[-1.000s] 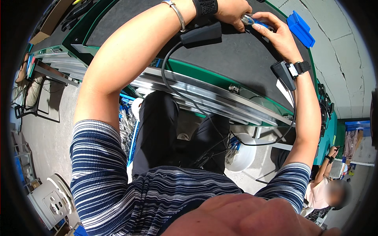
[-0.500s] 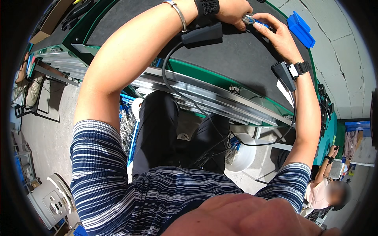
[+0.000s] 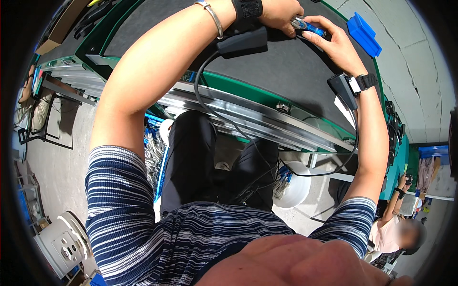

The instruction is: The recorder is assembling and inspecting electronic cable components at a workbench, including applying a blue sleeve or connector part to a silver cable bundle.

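Observation:
Over the dark belt surface, both hands come together on a small tool with a silver metal head and blue handles, which looks like a pair of pliers [image 3: 311, 28]. My left hand [image 3: 281, 13] has its fingertips closed at the silver end; part of this hand is cut off by the upper edge of the view. Around the blue handles my right hand [image 3: 334, 39] is closed, thumb on the near side and fingers on the far side. The tool lies slantwise between the hands.
A blue plastic bin [image 3: 363, 35] stands at the belt's [image 3: 267, 71] right edge. Black cables run from wrist-worn boxes [image 3: 243, 43] across my lap. Below the metal rails are a white bucket [image 3: 298, 188] and a container of silver-and-blue tools [image 3: 155, 155]. Another person [image 3: 389, 231] works at far right.
The tool has turned slightly in my hands, and more of its blue handles shows now. Both hands stay in nearly the same place, with the left shifted a little to the left.

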Available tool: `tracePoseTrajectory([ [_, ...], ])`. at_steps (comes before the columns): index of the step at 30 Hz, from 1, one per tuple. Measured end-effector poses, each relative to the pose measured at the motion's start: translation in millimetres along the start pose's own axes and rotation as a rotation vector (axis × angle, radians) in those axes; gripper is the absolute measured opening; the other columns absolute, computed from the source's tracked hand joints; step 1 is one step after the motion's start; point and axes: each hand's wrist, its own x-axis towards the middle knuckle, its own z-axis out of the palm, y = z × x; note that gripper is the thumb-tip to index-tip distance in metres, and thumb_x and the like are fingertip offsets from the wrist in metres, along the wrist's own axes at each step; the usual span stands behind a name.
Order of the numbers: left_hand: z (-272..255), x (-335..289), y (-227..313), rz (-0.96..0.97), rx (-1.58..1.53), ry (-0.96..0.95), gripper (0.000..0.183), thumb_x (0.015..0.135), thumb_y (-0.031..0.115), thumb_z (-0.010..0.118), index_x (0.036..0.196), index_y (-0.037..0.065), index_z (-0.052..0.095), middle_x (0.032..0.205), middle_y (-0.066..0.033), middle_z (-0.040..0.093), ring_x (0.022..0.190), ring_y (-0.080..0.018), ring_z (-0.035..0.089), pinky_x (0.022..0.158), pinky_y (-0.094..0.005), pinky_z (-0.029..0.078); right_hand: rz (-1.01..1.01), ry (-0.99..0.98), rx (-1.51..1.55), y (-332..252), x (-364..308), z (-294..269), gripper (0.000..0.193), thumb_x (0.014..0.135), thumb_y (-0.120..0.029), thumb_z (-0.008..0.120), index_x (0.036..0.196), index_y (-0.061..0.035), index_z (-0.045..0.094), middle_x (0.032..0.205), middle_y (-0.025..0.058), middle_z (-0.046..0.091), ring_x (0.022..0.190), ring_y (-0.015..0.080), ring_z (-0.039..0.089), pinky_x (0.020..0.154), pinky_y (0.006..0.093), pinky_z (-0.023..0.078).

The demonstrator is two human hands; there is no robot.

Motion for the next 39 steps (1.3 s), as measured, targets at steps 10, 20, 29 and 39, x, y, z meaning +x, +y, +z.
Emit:
tracePoseTrajectory([
  [10,2.4,2.8,-3.3,0.041,0.027,-0.017,0.039,0.079,0.033,0.073,0.107,0.006,0.067,0.098,-0.0206,0.07,0.095,-0.038,0.067,0.084,-0.0457,0.053,0.009,-0.007,0.038,1.0,0.7,0.4,0.036,0.091,-0.032,0.07,0.117,-0.0086,0.063,0.097,0.0046,0.065,0.089,0.0125,0.058,0.082,0.0286,0.047],
  [20,1.9,1.2,-2.3,0.013,0.011,-0.027,0.04,0.08,0.035,0.073,0.108,0.007,0.067,0.098,-0.0207,0.07,0.096,-0.0381,0.067,0.084,-0.0461,0.053,0.004,-0.011,0.011,2.7,0.1,0.5,0.038,0.091,-0.035,0.07,0.118,-0.0092,0.063,0.098,0.0052,0.066,0.089,0.0141,0.058,0.082,0.03,0.047],
  [29,3.4,2.5,-4.0,0.021,0.008,-0.041,0.039,0.081,0.035,0.072,0.107,0.007,0.066,0.098,-0.0211,0.07,0.095,-0.0387,0.067,0.083,-0.0464,0.053,0.008,-0.019,0.024,1.5,0.0,-0.4,0.037,0.091,-0.034,0.07,0.118,-0.009,0.063,0.1,0.0047,0.065,0.092,0.0139,0.058,0.084,0.0291,0.046],
  [39,13.6,9.0,-11.8,-0.018,0.057,-0.075,0.048,0.08,0.04,0.074,0.114,0.007,0.064,0.101,-0.0224,0.069,0.098,-0.0389,0.066,0.086,-0.0463,0.052,0.013,-0.009,0.02,-2.8,-0.6,-0.6,0.036,0.091,-0.033,0.07,0.116,-0.0086,0.064,0.098,0.004,0.066,0.091,0.0124,0.058,0.083,0.0286,0.047],
])
